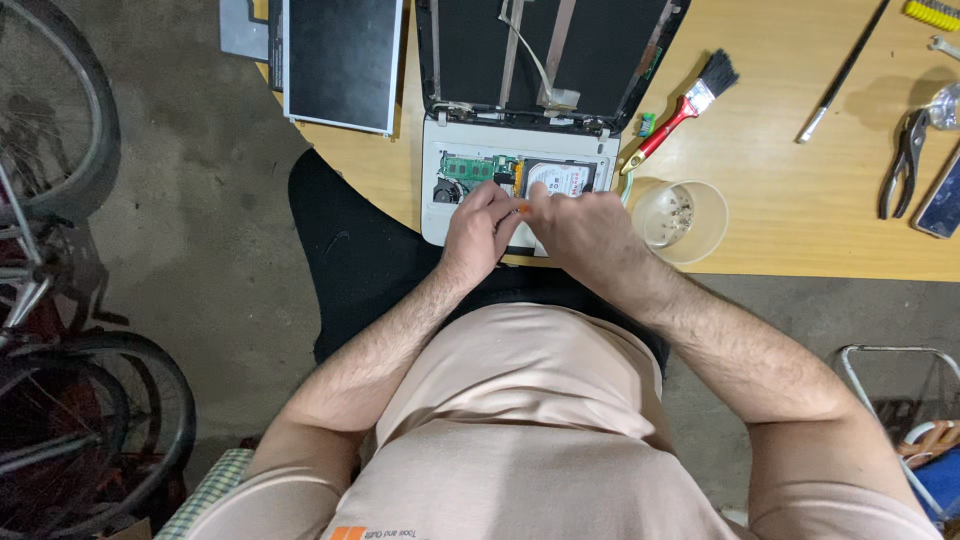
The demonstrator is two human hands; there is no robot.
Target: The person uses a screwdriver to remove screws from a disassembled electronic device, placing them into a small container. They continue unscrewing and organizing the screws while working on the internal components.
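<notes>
Evidently both hands, left hand (482, 228) and right hand (580, 228), pinch a small orange-tipped tool (522, 208) over the fragile opened laptop (470, 170); grip low.

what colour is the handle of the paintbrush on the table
Red, with black bristles; the paintbrush shows clearly in the head view.

Both forearms reach forward, left hand (480, 228) and right hand (578, 228) curled, fingertips meeting between them.
</notes>
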